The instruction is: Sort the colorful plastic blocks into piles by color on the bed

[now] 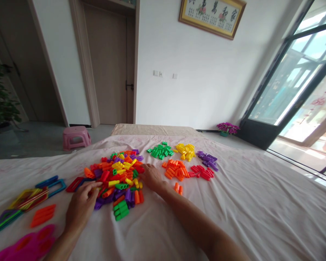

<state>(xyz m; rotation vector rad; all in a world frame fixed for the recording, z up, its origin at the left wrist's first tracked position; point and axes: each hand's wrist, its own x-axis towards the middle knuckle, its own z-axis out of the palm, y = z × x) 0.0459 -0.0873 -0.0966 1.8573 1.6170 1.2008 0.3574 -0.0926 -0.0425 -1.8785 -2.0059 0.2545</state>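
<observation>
A heap of mixed plastic tube pieces [116,175] in red, yellow, orange, purple and green lies on the pale cloth. At its left edge is my left hand [83,199], fingers bent together at the pieces; what they hold is hidden. My right hand [151,177] touches the heap's right side with curled fingers, and their grip is too small to make out. Right of it lie single-colour groups: green [161,150], yellow [186,151], purple [208,160], orange [175,169] and red [201,172]. A separate orange piece [178,188] lies near my right forearm.
On the cloth at the left lie coloured frame shapes [27,199], an orange piece [43,215] and a pink item [27,243]. A pink stool [76,137] stands on the floor beyond the cloth's left side.
</observation>
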